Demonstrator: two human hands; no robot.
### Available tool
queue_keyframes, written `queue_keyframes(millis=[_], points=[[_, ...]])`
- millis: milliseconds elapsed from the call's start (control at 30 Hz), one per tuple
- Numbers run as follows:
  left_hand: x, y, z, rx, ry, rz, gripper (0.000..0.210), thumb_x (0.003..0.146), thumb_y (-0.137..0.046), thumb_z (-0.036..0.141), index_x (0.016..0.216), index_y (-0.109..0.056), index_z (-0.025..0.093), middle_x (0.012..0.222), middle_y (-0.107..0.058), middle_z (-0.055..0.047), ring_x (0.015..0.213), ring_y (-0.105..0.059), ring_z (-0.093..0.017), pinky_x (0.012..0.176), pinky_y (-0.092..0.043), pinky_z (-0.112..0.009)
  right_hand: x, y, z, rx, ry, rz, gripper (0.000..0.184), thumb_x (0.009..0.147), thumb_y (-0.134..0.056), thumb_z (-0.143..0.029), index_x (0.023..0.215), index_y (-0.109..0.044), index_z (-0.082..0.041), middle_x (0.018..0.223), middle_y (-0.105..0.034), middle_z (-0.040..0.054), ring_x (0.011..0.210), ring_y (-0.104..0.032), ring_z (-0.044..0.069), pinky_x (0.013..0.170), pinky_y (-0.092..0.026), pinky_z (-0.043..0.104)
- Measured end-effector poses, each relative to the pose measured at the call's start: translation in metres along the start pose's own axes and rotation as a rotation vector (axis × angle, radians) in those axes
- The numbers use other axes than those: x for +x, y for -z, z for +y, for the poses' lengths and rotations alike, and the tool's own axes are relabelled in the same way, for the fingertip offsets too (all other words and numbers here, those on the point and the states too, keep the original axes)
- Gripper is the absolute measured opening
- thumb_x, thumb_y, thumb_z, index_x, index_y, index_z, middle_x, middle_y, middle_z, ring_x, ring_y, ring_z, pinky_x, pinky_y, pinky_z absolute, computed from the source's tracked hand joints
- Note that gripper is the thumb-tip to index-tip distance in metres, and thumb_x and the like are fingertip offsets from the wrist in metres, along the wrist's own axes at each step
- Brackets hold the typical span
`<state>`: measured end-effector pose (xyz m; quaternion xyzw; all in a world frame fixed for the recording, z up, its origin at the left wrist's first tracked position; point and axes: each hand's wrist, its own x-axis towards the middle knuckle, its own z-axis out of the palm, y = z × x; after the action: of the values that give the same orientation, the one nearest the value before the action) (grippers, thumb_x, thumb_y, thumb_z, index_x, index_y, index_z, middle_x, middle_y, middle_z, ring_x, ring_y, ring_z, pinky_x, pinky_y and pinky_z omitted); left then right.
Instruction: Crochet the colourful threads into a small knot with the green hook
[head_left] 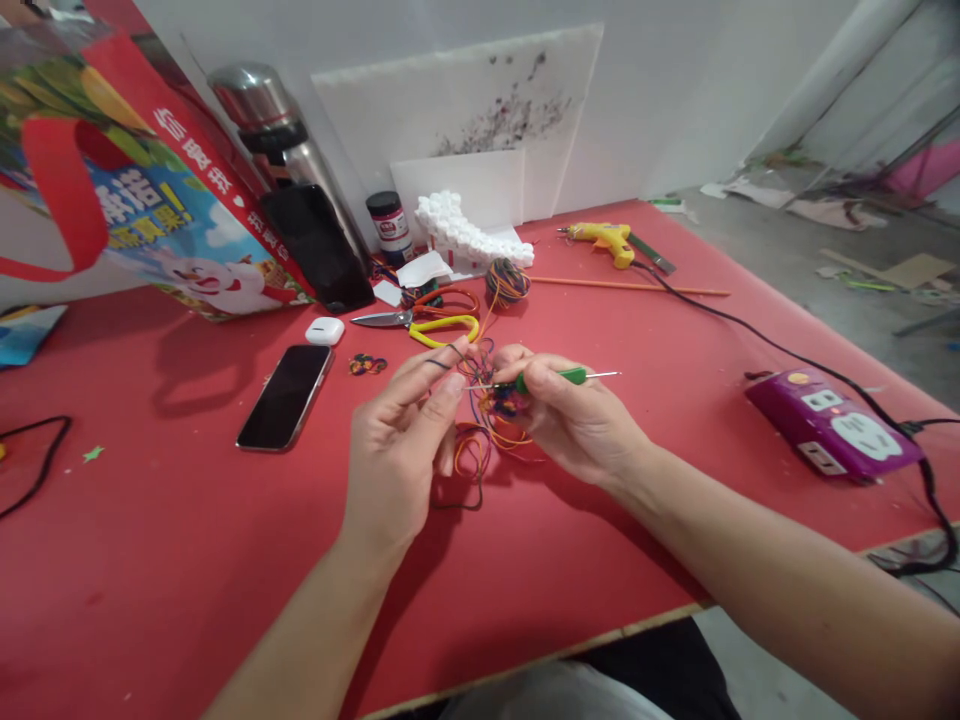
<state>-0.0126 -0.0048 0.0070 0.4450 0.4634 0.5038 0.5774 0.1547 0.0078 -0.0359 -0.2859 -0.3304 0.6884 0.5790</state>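
My right hand [570,410] grips a double-ended crochet hook [574,376] with a green handle, its shaft pointing left. A small multicoloured crocheted piece [504,402] sits at the fingers of that hand, partly hidden by them. Dark yarn runs over the raised fingers of my left hand [405,430], whose thumb and finger pinch together by the hook's left tip. Below and between both hands lie loose loops of multicoloured yarn [472,450]. A strand leads back to a yarn ball [508,283] on the red table [562,600].
Behind my hands are scissors [442,328], a white earbud case [325,331] and a phone [286,398]. A second phone [319,245] leans by a steel flask [259,105] and gift bag [202,230]. Rightward are a glue gun [604,240] and purple power strip [832,425] with cords.
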Motion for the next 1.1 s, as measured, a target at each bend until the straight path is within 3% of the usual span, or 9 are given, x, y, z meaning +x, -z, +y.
queue_keyframes(millis=[67,167,300,433,633,833,1100], points=[[-0.002,-0.003,-0.001,-0.094,0.042,-0.061,0.028,0.089,-0.084,0.027,0.117,-0.087,0.031,0.107,-0.084,-0.001,0.045,-0.047,0.000,0.045,-0.043,-0.019,0.000,-0.001,0.003,0.015,-0.021,-0.006,0.030,0.070,-0.100,-0.052,0.080,-0.089,-0.026,0.094,-0.068,0.0018,0.080,-0.059,0.013,0.065,-0.048,0.023],[-0.003,-0.008,-0.004,-0.266,0.084,-0.127,0.037,0.081,-0.091,0.021,0.116,-0.087,0.031,0.103,-0.084,0.000,0.043,-0.051,0.002,0.042,-0.042,-0.013,-0.001,-0.002,0.006,0.053,-0.039,-0.029,0.029,0.071,-0.100,-0.053,0.081,-0.090,-0.028,0.091,-0.073,0.0017,0.079,-0.061,0.014,0.066,-0.049,0.024],[0.000,-0.011,-0.006,-0.373,0.111,-0.082,0.043,0.069,-0.098,0.015,0.109,-0.087,0.027,0.092,-0.081,0.005,0.041,-0.058,0.000,0.035,-0.040,-0.010,-0.001,-0.003,0.009,0.033,-0.015,0.006,0.029,0.072,-0.099,-0.055,0.084,-0.090,-0.030,0.082,-0.071,0.0002,0.064,-0.049,0.012,0.059,-0.041,0.025],[0.002,-0.011,-0.005,-0.372,0.133,-0.036,0.043,0.070,-0.096,0.012,0.111,-0.085,0.021,0.083,-0.078,0.006,0.039,-0.061,-0.002,0.035,-0.045,-0.009,0.000,-0.001,0.011,-0.051,0.026,0.043,0.030,0.074,-0.097,-0.056,0.088,-0.091,-0.029,0.076,-0.064,-0.0007,0.063,-0.044,0.013,0.058,-0.035,0.029],[-0.001,-0.014,-0.005,-0.337,0.135,0.036,0.055,0.075,-0.089,0.008,0.128,-0.076,0.015,0.078,-0.077,0.006,0.043,-0.066,-0.005,0.039,-0.051,-0.011,-0.002,0.003,0.017,-0.200,0.146,0.080,0.022,0.082,-0.093,-0.052,0.093,-0.092,-0.033,0.088,-0.071,0.0011,0.079,-0.057,0.016,0.070,-0.044,0.031],[0.000,-0.015,-0.009,-0.307,0.105,0.044,0.067,0.078,-0.085,0.006,0.142,-0.067,0.014,0.074,-0.075,0.007,0.058,-0.077,-0.010,0.060,-0.065,-0.015,-0.005,0.007,0.021,-0.339,0.262,0.044,0.016,0.093,-0.086,-0.042,0.106,-0.090,-0.033,0.099,-0.077,0.0032,0.091,-0.067,0.019,0.078,-0.053,0.033],[-0.003,-0.011,-0.010,-0.265,-0.026,0.005,0.059,0.081,-0.085,0.007,0.137,-0.071,0.018,0.077,-0.072,0.008,0.064,-0.077,-0.007,0.065,-0.066,-0.014,-0.016,0.000,-0.002,-0.594,0.514,-0.035,0.020,0.098,-0.076,-0.020,0.113,-0.087,-0.027,0.094,-0.081,0.0026,0.079,-0.071,0.015,0.074,-0.059,0.028]])
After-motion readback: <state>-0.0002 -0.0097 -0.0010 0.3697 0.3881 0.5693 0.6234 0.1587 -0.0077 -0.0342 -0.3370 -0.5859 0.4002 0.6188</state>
